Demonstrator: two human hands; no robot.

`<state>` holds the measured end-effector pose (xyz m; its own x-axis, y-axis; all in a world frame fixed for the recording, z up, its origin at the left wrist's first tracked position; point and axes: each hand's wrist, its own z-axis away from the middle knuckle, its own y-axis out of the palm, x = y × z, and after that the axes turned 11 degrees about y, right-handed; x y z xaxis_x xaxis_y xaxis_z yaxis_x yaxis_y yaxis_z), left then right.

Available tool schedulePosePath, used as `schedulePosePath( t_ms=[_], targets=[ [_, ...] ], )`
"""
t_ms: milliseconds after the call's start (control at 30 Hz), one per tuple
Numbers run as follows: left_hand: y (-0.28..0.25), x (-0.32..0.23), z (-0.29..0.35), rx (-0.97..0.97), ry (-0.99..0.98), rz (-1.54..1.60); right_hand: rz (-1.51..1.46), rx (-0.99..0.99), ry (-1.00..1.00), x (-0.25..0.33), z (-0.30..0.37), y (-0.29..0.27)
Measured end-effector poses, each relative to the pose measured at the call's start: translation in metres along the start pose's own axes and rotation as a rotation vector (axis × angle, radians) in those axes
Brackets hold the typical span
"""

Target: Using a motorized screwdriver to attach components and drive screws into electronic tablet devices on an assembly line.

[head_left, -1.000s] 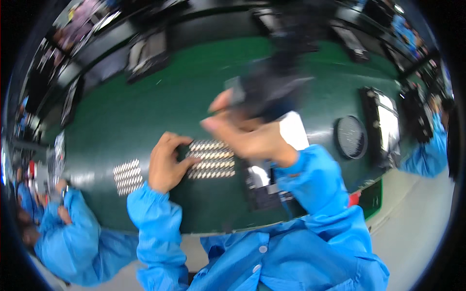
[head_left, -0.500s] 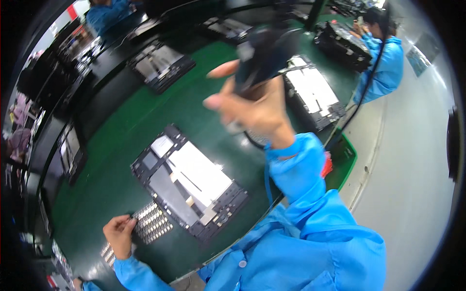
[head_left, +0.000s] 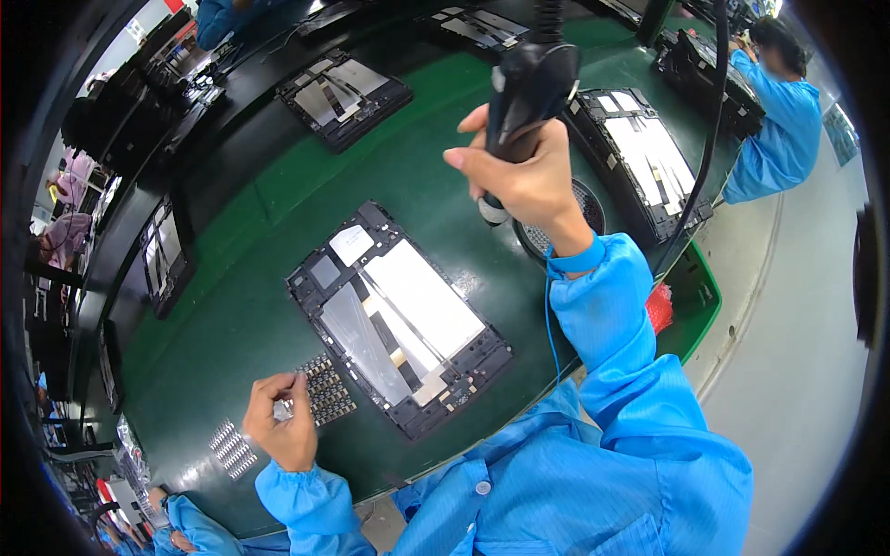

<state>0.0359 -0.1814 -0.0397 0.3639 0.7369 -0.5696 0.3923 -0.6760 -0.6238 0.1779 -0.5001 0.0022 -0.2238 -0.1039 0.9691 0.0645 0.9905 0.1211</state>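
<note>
Screwdriver [head_left: 524, 88], a dark powered one with a cable running off its top, is held upright above the green surface [head_left: 278, 199], the right hand [head_left: 524, 176] clenched around its body, forearm raised in a blue sleeve. Below it lies an opened tablet [head_left: 399, 320] on that surface. The left hand [head_left: 281, 417] is bent low at the near edge, its grip pinched over a tray of small screws [head_left: 329, 389], touching it.

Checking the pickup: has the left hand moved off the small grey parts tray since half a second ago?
No. The left hand rests at the small grey parts tray on the green mat, as before.
</note>
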Motion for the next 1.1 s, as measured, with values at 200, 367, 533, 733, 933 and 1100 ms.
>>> schedulePosePath(
  t_ms=[200, 367, 533, 733, 933, 1100],
  targets=[
    [0.018, -0.003, -0.005, -0.065, 0.066, 0.001, 0.207, -0.150, -0.037, 0.018, 0.006, -0.031],
    [0.037, 0.010, -0.004, -0.047, -0.029, 0.002, 0.115, -0.146, 0.005, 0.001, 0.005, -0.037],
    [0.042, 0.023, -0.007, -0.056, 0.019, -0.093, 0.030, -0.013, -0.028, -0.007, 0.002, -0.004],
    [0.049, 0.013, -0.015, -0.078, 0.148, -0.187, 0.011, -0.103, -0.106, 0.011, 0.000, -0.034],
    [0.078, 0.000, -0.027, 0.002, 0.172, -0.128, 0.037, -0.120, -0.102, -0.007, -0.004, -0.060],
    [0.086, -0.008, -0.023, -0.028, 0.125, -0.078, 0.025, -0.118, -0.133, -0.014, -0.008, -0.067]
  ],
)
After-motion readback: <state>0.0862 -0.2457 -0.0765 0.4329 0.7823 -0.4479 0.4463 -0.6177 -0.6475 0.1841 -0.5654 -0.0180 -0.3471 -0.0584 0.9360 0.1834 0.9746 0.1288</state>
